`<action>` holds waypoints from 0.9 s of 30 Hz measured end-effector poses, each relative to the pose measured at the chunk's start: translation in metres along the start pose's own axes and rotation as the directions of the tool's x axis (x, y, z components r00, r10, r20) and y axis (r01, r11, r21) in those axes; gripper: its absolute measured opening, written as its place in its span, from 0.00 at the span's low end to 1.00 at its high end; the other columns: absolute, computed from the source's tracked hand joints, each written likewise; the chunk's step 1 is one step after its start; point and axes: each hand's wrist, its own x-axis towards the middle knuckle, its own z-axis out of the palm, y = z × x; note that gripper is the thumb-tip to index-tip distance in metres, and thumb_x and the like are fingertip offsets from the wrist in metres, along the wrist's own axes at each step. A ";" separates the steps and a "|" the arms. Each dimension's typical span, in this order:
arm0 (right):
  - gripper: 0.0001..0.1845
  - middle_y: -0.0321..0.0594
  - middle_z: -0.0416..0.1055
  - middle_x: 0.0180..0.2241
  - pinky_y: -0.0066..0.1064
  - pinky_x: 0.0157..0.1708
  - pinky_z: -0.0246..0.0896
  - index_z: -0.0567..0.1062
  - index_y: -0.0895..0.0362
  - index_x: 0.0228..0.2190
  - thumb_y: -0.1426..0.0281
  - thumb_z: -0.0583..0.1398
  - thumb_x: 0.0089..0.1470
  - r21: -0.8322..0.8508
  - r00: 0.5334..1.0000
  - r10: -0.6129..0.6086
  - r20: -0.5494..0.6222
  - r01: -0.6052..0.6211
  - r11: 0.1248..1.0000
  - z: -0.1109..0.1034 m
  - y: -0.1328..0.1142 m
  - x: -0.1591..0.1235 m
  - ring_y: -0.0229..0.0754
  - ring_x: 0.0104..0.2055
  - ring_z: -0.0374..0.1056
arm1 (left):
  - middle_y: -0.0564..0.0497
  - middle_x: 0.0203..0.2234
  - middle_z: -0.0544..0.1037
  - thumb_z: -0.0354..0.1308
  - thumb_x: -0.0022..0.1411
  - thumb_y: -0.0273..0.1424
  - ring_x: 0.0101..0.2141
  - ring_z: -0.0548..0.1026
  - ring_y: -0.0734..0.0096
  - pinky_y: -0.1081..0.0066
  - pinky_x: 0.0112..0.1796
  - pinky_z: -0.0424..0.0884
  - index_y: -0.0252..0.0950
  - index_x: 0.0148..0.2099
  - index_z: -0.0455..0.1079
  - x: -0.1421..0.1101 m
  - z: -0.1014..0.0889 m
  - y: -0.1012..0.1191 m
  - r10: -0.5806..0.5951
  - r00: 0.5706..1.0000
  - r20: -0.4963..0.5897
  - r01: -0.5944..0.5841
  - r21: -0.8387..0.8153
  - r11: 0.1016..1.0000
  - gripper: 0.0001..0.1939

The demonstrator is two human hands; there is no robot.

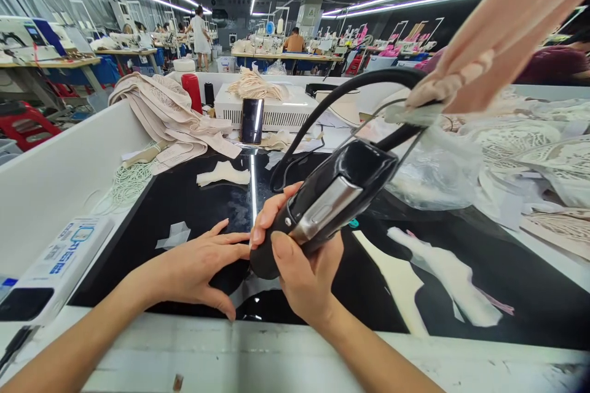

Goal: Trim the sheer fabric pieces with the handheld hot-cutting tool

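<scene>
My right hand (306, 276) is wrapped round a black handheld tool (329, 196) with a silver side panel and a thick black cable; I cannot make out its exact kind. The tool tilts, its rounded end low over the black mat (295, 307). Beside that end, my left hand (198, 267) lies with fingers spread, fingertips close to or touching the tool. Under the tool a strip of greyish, see-through material shows partly. Pale cut fabric pieces lie to the right, one cream (391, 276) and one white (445, 276). Another cream piece (224, 174) lies farther back.
A pale pink cloth strap (498, 43) hangs from above, tied to the cable. Bundled beige fabric (161, 110), a phone (252, 121) and a white vented box (276, 107) stand behind. Lace pieces and a plastic bag (437, 166) lie right; a white box (58, 264) left.
</scene>
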 end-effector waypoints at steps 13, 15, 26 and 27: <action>0.15 0.35 0.69 0.33 0.38 0.33 0.72 0.63 0.50 0.42 0.64 0.63 0.56 0.046 0.998 0.011 0.060 -0.014 0.999 0.011 0.003 -0.013 0.40 0.30 0.70 | 0.43 0.67 0.62 0.73 0.54 0.38 0.68 0.55 0.47 0.44 0.66 0.49 0.46 0.70 0.56 0.002 0.000 0.003 -0.039 0.999 0.004 0.038 0.029 0.999 0.46; 0.14 0.35 0.70 0.34 0.39 0.35 0.73 0.64 0.50 0.43 0.66 0.62 0.57 0.051 0.998 0.006 0.061 -0.009 0.999 0.011 0.005 -0.013 0.40 0.31 0.71 | 0.42 0.66 0.65 0.74 0.53 0.39 0.67 0.57 0.46 0.44 0.66 0.47 0.44 0.68 0.59 0.002 0.001 0.002 -0.047 0.999 0.001 0.047 0.031 0.998 0.45; 0.17 0.29 0.71 0.31 0.29 0.25 0.68 0.68 0.50 0.43 0.69 0.66 0.53 0.049 0.997 -0.056 -0.049 0.059 0.997 -0.003 -0.009 0.008 0.34 0.25 0.67 | 0.49 0.65 0.66 0.65 0.63 0.42 0.68 0.55 0.53 0.43 0.67 0.38 0.45 0.53 0.70 -0.006 0.002 -0.001 0.003 1.000 -0.010 -0.003 0.047 0.999 0.18; 0.17 0.29 0.71 0.31 0.29 0.25 0.68 0.68 0.50 0.43 0.69 0.66 0.54 0.032 0.996 -0.064 -0.058 0.066 0.997 -0.007 -0.011 0.010 0.34 0.25 0.68 | 0.51 0.66 0.65 0.64 0.65 0.39 0.69 0.54 0.53 0.43 0.67 0.39 0.45 0.49 0.72 -0.008 0.002 -0.002 0.008 1.000 -0.012 -0.007 0.075 0.997 0.12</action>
